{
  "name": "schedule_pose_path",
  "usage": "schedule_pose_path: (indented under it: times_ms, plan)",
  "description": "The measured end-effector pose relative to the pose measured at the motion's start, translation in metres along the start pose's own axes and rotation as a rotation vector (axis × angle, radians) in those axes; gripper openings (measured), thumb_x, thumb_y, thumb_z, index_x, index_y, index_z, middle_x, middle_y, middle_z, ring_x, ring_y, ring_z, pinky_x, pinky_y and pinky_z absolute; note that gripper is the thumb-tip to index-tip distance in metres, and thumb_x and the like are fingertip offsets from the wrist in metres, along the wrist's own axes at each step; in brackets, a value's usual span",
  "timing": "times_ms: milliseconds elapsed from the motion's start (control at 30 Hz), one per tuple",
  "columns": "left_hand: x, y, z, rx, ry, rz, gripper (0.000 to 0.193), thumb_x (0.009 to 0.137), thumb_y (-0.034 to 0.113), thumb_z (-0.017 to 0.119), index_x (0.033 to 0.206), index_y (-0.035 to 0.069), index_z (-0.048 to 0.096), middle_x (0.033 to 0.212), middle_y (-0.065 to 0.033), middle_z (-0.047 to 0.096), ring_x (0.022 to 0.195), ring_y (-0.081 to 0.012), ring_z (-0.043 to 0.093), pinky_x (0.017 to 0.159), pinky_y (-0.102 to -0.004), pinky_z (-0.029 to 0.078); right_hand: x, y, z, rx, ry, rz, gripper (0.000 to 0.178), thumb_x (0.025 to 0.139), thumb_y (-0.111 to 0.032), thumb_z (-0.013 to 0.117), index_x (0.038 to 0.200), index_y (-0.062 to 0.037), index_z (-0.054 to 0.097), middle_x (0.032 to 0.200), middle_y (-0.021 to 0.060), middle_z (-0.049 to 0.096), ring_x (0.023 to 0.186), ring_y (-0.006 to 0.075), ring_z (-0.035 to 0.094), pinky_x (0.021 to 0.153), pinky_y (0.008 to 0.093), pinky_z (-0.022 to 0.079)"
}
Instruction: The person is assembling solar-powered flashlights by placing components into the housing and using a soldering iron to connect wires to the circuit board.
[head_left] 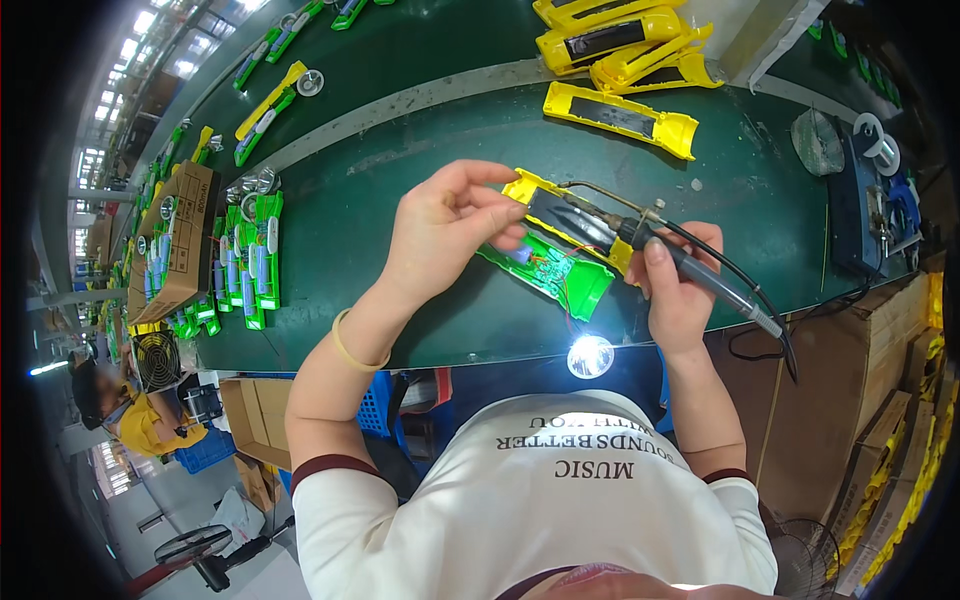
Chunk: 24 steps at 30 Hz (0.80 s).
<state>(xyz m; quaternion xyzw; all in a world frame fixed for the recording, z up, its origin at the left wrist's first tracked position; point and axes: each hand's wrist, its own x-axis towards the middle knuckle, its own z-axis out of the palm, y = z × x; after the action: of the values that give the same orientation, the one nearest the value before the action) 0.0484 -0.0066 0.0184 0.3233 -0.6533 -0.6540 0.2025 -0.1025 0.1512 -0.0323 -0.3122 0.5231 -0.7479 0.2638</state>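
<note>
A yellow casing half (539,184) with a dark panel in it lies across the middle of the bench. My left hand (450,222) is closed at its left end, thumb and fingers bent against the edge. In my right hand (678,280) is a soldering iron (705,270) with a thin guide tube along it, its front end reaching over the dark panel. Just below the yellow piece lies a green casing half (585,288), with a circuit board, a battery and red wires inside. Wires run from it to a lit round lamp head (590,357) at the bench edge.
Yellow casing halves (620,112) are piled at the back. Green lamp assemblies (250,262) stand at the left beside a cardboard box (180,240). A blue soldering station (858,205) with a solder spool (818,142) sits at the right. A person in yellow (150,420) is at far left.
</note>
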Motion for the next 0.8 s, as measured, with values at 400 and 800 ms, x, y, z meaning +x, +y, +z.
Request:
schedule_pose_path:
  times_ms: [400, 800]
  plan:
    - [0.018, -0.003, -0.007, 0.471, -0.08, 0.154, 0.004, 0.078, 0.002, 0.062, 0.081, 0.001, 0.063, 0.075, -0.0079, 0.062, 0.064, -0.0141, 0.06, 0.057, -0.0237, 0.049, 0.006, 0.006, 0.007, -0.025, 0.019, 0.095, 0.029, 0.081, -0.006, 0.062, 0.094, -0.0036, 0.035, 0.078, 0.0068, 0.051, 0.059, 0.0087, 0.053, 0.053, 0.0205, 0.045]
    - [0.047, -0.005, -0.013, 1.081, -0.338, 0.415, 0.008, 0.071, 0.005, 0.063, 0.078, 0.003, 0.065, 0.08, -0.0104, 0.05, 0.072, -0.024, 0.055, 0.065, -0.0325, 0.047, -0.001, 0.017, 0.004, -0.217, -0.028, 0.113, 0.028, 0.078, -0.01, 0.066, 0.089, -0.0036, 0.041, 0.076, 0.001, 0.048, 0.063, 0.0038, 0.043, 0.053, 0.0175, 0.038]
